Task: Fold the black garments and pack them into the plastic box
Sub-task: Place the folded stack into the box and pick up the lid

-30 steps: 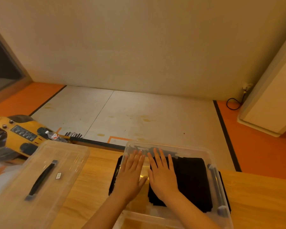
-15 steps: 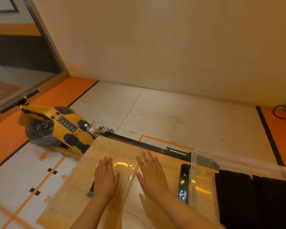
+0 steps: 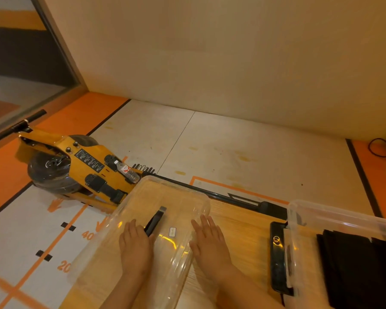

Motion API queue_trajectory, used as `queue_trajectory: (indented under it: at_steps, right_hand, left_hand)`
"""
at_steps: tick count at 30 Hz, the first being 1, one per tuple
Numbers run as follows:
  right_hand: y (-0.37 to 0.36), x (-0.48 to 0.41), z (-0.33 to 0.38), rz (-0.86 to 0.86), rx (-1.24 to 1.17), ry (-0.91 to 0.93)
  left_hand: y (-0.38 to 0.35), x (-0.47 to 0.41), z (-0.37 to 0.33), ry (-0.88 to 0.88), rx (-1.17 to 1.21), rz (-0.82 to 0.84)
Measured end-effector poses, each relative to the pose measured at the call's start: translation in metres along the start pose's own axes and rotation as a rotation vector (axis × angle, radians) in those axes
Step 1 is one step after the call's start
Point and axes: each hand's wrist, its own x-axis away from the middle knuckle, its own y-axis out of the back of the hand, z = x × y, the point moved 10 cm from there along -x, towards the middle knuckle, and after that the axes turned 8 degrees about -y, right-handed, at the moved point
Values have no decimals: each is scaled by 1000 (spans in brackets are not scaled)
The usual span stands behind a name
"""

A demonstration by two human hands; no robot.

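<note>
The clear plastic lid (image 3: pixel 165 197) with a black handle (image 3: pixel 154 221) lies on the wooden table (image 3: pixel 239 221). My left hand (image 3: pixel 135 248) rests flat on the lid, its thumb beside the handle. At the lid's right edge lies my right hand (image 3: pixel 210 246), fingers straight. The clear plastic box (image 3: pixel 321 214) stands at the right, cut off by the frame. Folded black garments (image 3: pixel 354 264) lie inside it. A black latch (image 3: pixel 276 257) sits on the box's left end.
Beyond the table's far edge a yellow rowing machine (image 3: pixel 85 166) lies on the floor, a water bottle (image 3: pixel 127 171) on it and its black rail (image 3: pixel 221 195) running right. The wall is close behind. A black cable (image 3: pixel 379 148) lies far right.
My view has swung left. Both hands left the garments in the box and came onto the lid; since half a second ago they have spread apart across it.
</note>
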Motion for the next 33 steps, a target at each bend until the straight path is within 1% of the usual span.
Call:
queue_trajectory:
  at_steps: [3, 5, 7, 9, 12, 15, 17, 19, 21, 24, 28, 30, 33]
  right_hand:
    - [54, 6, 1, -117, -148, -21]
    - [97, 12, -4, -255, -223, -4]
    - [141, 20, -18, -388, -278, 1]
    - [182, 34, -40, -512, -313, -32]
    - [233, 65, -83, -661, -329, -114]
    - [265, 104, -132, -772, -303, -195]
    - [283, 134, -171, -854, -297, -270]
    - [296, 165, -218, -918, -304, -399]
    - [300, 194, -270, -938, -302, -550]
    - [288, 227, -341, -859, -321, -740]
    - [239, 254, -416, -691, -368, -845]
    - [223, 272, -438, -671, -394, -898]
    - [210, 298, -451, -672, -371, -951]
  left_hand:
    - [51, -20, -21, -89, 88, -136]
    - [93, -35, -44, -148, 162, -220]
    - [133, -47, -78, -237, 236, -285]
    - [163, -53, -122, -358, 296, -328]
    - [189, -57, -195, -507, 328, -326]
    - [199, -52, -271, -639, 356, -281]
    - [201, -42, -320, -737, 382, -227]
    - [194, -25, -368, -858, 386, -127]
    - [180, -3, -413, -979, 359, -20]
    - [153, 37, -468, -1111, 330, 77]
    - [106, 83, -516, -1173, 296, 212]
    - [82, 100, -531, -1187, 266, 282]
    - [50, 123, -543, -1189, 218, 378]
